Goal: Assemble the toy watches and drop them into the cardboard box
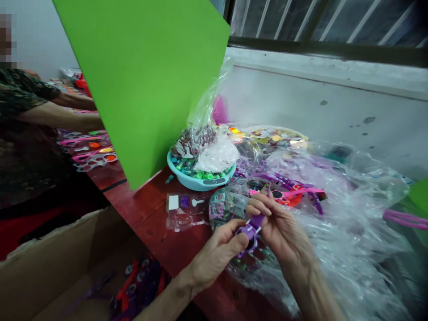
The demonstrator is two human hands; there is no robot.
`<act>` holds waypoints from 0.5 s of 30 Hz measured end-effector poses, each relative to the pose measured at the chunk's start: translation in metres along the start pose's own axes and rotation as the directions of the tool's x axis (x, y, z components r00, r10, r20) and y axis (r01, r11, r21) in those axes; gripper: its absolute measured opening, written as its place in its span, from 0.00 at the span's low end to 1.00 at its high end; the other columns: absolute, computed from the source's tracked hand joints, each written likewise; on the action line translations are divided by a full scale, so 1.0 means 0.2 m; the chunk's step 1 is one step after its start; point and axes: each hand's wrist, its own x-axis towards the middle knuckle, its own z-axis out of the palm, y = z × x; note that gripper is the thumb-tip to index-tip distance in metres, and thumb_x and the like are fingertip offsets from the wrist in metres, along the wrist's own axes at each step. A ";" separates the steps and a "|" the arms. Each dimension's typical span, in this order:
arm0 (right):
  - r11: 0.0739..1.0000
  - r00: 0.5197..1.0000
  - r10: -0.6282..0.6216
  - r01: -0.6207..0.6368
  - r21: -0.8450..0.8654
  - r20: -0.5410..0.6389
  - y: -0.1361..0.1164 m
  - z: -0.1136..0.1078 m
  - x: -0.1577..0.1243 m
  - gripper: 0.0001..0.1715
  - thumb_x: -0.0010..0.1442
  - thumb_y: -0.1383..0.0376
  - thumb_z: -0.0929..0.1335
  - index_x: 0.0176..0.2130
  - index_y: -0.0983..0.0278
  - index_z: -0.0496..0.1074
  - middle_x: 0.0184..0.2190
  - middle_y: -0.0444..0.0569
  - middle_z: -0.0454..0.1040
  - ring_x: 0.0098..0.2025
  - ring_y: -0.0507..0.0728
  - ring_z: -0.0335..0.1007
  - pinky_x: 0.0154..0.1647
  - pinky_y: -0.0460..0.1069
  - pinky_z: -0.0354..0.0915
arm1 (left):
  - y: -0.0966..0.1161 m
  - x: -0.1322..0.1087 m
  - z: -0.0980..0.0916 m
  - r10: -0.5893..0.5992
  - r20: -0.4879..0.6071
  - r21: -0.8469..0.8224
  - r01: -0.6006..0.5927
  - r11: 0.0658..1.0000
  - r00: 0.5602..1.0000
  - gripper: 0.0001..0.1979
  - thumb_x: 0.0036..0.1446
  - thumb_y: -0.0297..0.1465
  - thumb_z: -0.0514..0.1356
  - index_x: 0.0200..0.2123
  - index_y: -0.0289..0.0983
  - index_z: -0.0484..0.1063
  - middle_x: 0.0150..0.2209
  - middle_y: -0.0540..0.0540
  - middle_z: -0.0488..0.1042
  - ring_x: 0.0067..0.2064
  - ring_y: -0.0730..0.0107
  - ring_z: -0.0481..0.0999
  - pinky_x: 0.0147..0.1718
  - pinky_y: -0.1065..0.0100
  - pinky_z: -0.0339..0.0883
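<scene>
Left hand (pixel 217 252) reached in from the lower edge, wrist low, thumb pressed on a purple plastic toy part (pixel 251 232) & fingers curled behind it. Right hand (pixel 282 227) came from lower R, fingers bent, pinching the part's upper end w/ thumb. Both hands were nearly closed on the same part, held together above a clear bag of printed packets (pixel 224 209) on a red wooden table (pixel 147 214).

Far L, a co-worker's bare forearms (pixel 56 117) reached over pink & orange toys (pixel 90 149) on the table. Nearer, at lower L, an open cardboard box (pixel 67 249) held purple & red toys (pixel 140 281). A green board (pixel 140 76) stood upright on the table, btwn the co-worker's area & the person's.

Just R of the board sat a light-blue basin (pixel 200 183), filled w/ small teal & green items (pixel 187 167), partly covered by clear plastic (pixel 200 147). In front of it lay a clear pack (pixel 183 211) w/ a white square, a purple disc & a white spoon. Further R, pink & purple toys (pixel 287 191) lay among loose plastic sheeting (pixel 344 232), w/ a round tray of bright pieces (pixel 274 136) behind them.
</scene>
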 end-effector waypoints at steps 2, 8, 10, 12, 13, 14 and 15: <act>0.999 0.999 0.026 -0.027 0.023 0.028 0.02 0.00 -0.01 0.16 0.53 0.79 0.67 0.27 0.63 0.57 0.21 0.35 0.52 0.19 0.43 0.52 0.22 0.40 0.60 | -0.01 0.02 0.02 -0.116 0.033 -0.135 0.120 0.984 0.993 0.19 0.51 0.42 0.63 0.40 0.33 0.70 0.28 0.46 0.74 0.25 0.72 0.73 0.26 0.71 0.67; 0.997 1.000 0.013 -0.013 -0.081 -0.001 0.02 -0.01 0.00 0.17 0.50 0.78 0.70 0.26 0.64 0.58 0.20 0.35 0.51 0.19 0.44 0.50 0.21 0.40 0.58 | 0.02 -0.03 0.02 -0.016 -0.053 0.053 0.019 0.998 0.998 0.11 0.53 0.33 0.62 0.36 0.33 0.69 0.25 0.49 0.73 0.23 0.75 0.73 0.26 0.74 0.66; 0.994 0.999 0.042 -0.041 -0.102 0.007 0.04 -0.02 0.02 0.18 0.48 0.77 0.71 0.25 0.64 0.58 0.20 0.35 0.52 0.20 0.44 0.51 0.21 0.40 0.59 | 0.03 -0.05 0.00 0.025 -0.050 0.099 -0.020 0.995 0.998 0.09 0.55 0.33 0.61 0.36 0.33 0.69 0.25 0.50 0.72 0.24 0.75 0.74 0.28 0.74 0.65; 0.992 0.999 0.046 -0.045 -0.115 0.010 0.07 -0.03 0.03 0.20 0.46 0.76 0.73 0.24 0.64 0.58 0.20 0.35 0.55 0.20 0.44 0.51 0.22 0.40 0.59 | 0.01 -0.06 -0.03 0.039 -0.046 0.079 -0.035 0.996 0.998 0.09 0.56 0.34 0.61 0.36 0.33 0.69 0.26 0.49 0.73 0.24 0.76 0.73 0.28 0.74 0.65; 0.991 0.999 0.034 -0.032 -0.128 0.013 0.09 -0.03 0.04 0.20 0.46 0.74 0.74 0.24 0.64 0.59 0.20 0.36 0.56 0.20 0.44 0.51 0.23 0.41 0.60 | -0.01 -0.06 -0.05 0.033 -0.046 0.046 -0.031 0.998 0.998 0.11 0.57 0.36 0.60 0.36 0.34 0.68 0.27 0.49 0.73 0.23 0.76 0.73 0.26 0.75 0.64; 0.989 1.000 0.020 -0.016 -0.148 0.021 0.12 -0.04 0.04 0.20 0.45 0.72 0.76 0.24 0.64 0.60 0.21 0.36 0.57 0.20 0.44 0.52 0.23 0.41 0.60 | -0.02 -0.06 -0.07 0.016 -0.050 0.008 -0.015 1.000 0.999 0.12 0.58 0.39 0.59 0.36 0.34 0.68 0.26 0.49 0.73 0.22 0.77 0.72 0.24 0.75 0.63; 0.984 0.999 0.009 -0.003 -0.178 0.035 0.14 -0.05 0.04 0.20 0.45 0.68 0.76 0.24 0.64 0.60 0.21 0.36 0.59 0.21 0.44 0.53 0.25 0.42 0.61 | -0.04 -0.07 -0.09 -0.014 -0.060 -0.026 0.012 1.000 0.998 0.14 0.58 0.41 0.58 0.35 0.34 0.67 0.25 0.48 0.73 0.20 0.78 0.70 0.22 0.76 0.62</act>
